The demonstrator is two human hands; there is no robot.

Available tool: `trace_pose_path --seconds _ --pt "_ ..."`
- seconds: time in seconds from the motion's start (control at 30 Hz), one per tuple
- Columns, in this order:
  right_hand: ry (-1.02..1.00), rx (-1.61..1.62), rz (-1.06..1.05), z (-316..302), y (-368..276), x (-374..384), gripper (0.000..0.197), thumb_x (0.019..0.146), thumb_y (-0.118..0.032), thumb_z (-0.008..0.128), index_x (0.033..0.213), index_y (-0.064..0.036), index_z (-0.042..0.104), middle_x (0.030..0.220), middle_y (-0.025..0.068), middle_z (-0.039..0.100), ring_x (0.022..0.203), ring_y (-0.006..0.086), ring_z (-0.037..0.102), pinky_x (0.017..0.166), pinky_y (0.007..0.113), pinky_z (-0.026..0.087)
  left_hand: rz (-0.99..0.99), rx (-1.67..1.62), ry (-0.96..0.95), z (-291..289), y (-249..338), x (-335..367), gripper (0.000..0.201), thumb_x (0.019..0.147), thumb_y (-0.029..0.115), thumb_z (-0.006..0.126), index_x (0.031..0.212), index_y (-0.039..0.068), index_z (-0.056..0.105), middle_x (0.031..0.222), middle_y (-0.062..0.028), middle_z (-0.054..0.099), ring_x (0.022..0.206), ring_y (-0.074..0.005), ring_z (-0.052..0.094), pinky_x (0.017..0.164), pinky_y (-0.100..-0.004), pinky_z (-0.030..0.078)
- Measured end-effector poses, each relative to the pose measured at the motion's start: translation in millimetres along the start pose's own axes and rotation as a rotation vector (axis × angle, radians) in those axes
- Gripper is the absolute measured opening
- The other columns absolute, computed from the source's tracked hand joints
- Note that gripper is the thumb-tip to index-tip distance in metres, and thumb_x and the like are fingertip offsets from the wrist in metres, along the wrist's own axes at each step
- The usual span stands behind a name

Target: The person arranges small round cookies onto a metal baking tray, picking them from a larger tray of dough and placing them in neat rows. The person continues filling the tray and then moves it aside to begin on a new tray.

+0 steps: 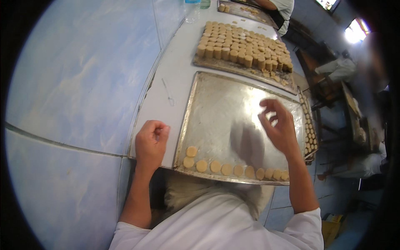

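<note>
A metal baking tray [225, 108] lies on the table before me. Along its near edge runs a row of pale round dough discs [215, 166], with one more disc [191, 151] above the row's left end. My left hand [151, 139] is closed beside the tray's left rim, fingers curled in and thumb along them; what it holds, if anything, is hidden. Above the right part of the tray hovers my right hand [278, 125]. Its fingers are bent, with a gap between thumb and forefinger and nothing seen between them. Its shadow falls on the metal.
Behind the tray, a second tray [233, 67] carries tightly packed stacks of dough discs [246, 43]. A thin wire loop [168, 91] lies on the white table [160, 108]. Another filled tray [309, 125] stands at the right. Bottles [192, 10] and another person [283, 10] are at the far end.
</note>
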State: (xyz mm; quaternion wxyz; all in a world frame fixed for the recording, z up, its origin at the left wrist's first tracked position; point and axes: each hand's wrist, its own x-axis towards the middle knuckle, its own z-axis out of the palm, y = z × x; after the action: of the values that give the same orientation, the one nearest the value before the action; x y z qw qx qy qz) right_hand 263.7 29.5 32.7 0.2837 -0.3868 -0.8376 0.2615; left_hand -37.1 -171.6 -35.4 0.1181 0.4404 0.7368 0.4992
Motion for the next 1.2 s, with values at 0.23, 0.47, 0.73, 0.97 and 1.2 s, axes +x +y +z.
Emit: trace_pose_path --seconds 0.23,0.47,0.73,0.97,1.2 --pt "0.031 -0.221 0.166 6.7 81.7 152.5 0.058 0.092 -0.025 0.078 0.143 -0.0063 0.057 0.123 0.0157 0.073 0.109 0.0232 0.072 0.092 0.04 0.059 0.04 0.018 0.011 2.4 -5.7 -0.4 0.008 0.094 0.006 0.073 0.091 0.001 0.068 0.084 -0.0105 0.067 0.073 -0.0243 0.064 0.068 -0.0372 0.052" --pt "0.128 -0.433 0.048 71.4 89.7 191.2 0.052 0.088 -0.02 0.075 0.137 -0.0118 0.059 0.125 0.0234 0.07 0.123 0.0407 0.065 0.102 0.052 0.053 0.056 -0.043 0.031 1.8 -4.8 1.8 0.007 0.093 0.005 0.074 0.091 0.001 0.069 0.083 -0.0105 0.067 0.073 -0.024 0.066 0.068 -0.0367 0.052" --pt "0.209 -0.334 0.012 54.9 87.4 185.5 0.036 0.092 -0.022 0.076 0.121 -0.0066 0.061 0.105 0.02 0.072 0.095 0.0382 0.071 0.085 0.047 0.056 0.081 0.0 0.018 0.1 -9.2 -1.2 0.007 0.094 0.006 0.074 0.092 0.002 0.069 0.083 -0.0104 0.067 0.072 -0.024 0.066 0.067 -0.0357 0.052" --pt "-0.152 0.857 0.319 33.4 8.9 80.3 0.039 0.091 -0.006 0.075 0.129 -0.0017 0.066 0.109 0.0058 0.07 0.094 0.014 0.068 0.081 0.025 0.053 0.085 -0.068 -0.041 -1.8 12.7 2.8 0.008 0.094 0.008 0.074 0.095 0.002 0.07 0.093 -0.0112 0.069 0.082 -0.0247 0.068 0.071 -0.036 0.053" --pt "-0.288 0.938 0.317 67.6 -57.8 -39.7 0.031 0.103 -0.018 0.074 0.126 0.0018 0.065 0.107 0.0076 0.073 0.086 0.0114 0.071 0.073 0.025 0.056 0.35 -0.211 -0.267 26.8 68.5 -14.2 0.011 0.096 0.01 0.075 0.101 0.001 0.07 0.099 -0.0107 0.067 0.085 -0.0236 0.066 0.073 -0.0358 0.053"
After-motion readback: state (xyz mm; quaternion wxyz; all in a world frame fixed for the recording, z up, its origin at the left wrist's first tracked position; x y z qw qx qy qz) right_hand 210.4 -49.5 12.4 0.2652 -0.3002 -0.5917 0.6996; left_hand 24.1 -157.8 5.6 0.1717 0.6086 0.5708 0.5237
